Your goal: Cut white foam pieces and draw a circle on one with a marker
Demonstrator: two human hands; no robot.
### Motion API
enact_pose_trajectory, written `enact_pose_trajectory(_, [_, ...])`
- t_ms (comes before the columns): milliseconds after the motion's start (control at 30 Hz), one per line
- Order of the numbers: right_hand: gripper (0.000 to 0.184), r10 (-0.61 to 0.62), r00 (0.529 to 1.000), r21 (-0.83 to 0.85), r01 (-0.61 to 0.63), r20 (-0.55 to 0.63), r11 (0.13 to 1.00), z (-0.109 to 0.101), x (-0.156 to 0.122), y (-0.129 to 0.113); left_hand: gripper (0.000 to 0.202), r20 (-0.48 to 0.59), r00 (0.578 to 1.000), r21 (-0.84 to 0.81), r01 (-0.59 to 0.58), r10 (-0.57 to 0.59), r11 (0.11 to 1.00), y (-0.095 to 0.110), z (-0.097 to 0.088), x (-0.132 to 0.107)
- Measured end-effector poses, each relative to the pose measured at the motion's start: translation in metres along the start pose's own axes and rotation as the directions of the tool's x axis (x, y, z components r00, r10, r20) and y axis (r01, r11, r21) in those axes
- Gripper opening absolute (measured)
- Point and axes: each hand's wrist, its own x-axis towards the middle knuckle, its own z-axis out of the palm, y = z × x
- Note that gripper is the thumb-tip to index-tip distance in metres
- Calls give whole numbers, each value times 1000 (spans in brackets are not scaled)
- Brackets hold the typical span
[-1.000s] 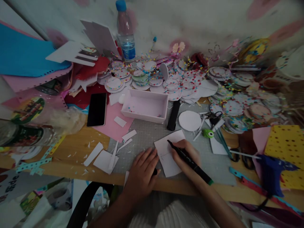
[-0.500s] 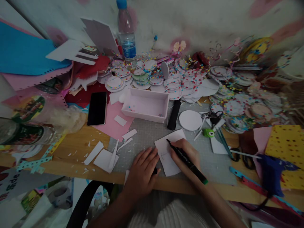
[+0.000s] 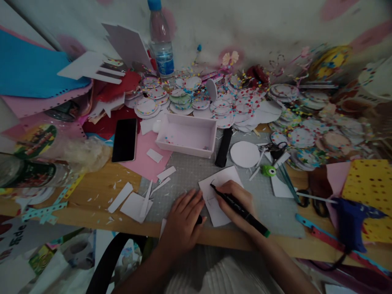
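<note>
My right hand [image 3: 237, 204] is closed round a black marker [image 3: 239, 210] with a green end, its tip resting on a white sheet of paper [image 3: 219, 185] on the grey cutting mat [image 3: 190, 175]. A few faint pen lines show on the sheet. My left hand [image 3: 183, 220] lies on the mat beside the sheet, fingers curled over a small dark thing, perhaps the marker's cap [image 3: 199, 219].
A pink open box [image 3: 186, 135], a black phone [image 3: 125, 140], a black tube [image 3: 223, 147], a white paper disc [image 3: 245, 154] and scissors [image 3: 275, 152] lie behind the mat. Several decorated paper circles [image 3: 220, 102], a water bottle [image 3: 159, 41] and a blue glue gun [image 3: 352, 220] crowd the table.
The marker tip has slid a little left and up across the white sheet, leaving a short new stroke. My left hand has stayed in place.
</note>
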Motion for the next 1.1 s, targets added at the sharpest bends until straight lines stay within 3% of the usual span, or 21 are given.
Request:
enact_pose_trajectory(333, [16,-44,994,44,40,97,998,-5,0,-1,39,4,1000,-6,6,-6,1000,1,-1,0])
enact_pose_trajectory(500, [7,-65,984,86,51,167,995,-10,1,-2,39,-11,1000,-16,12,-12,1000,1,0,0])
enact_pose_trajectory(800, [7,31,990,73,-41,137,996,-10,0,-5,39,-10,1000,-22,15,-16,1000,1,0,0])
enact_pose_trajectory(1100, [7,-4,980,123,-21,197,992,-13,0,-3,40,-8,1000,-26,14,-15,1000,0,0,0])
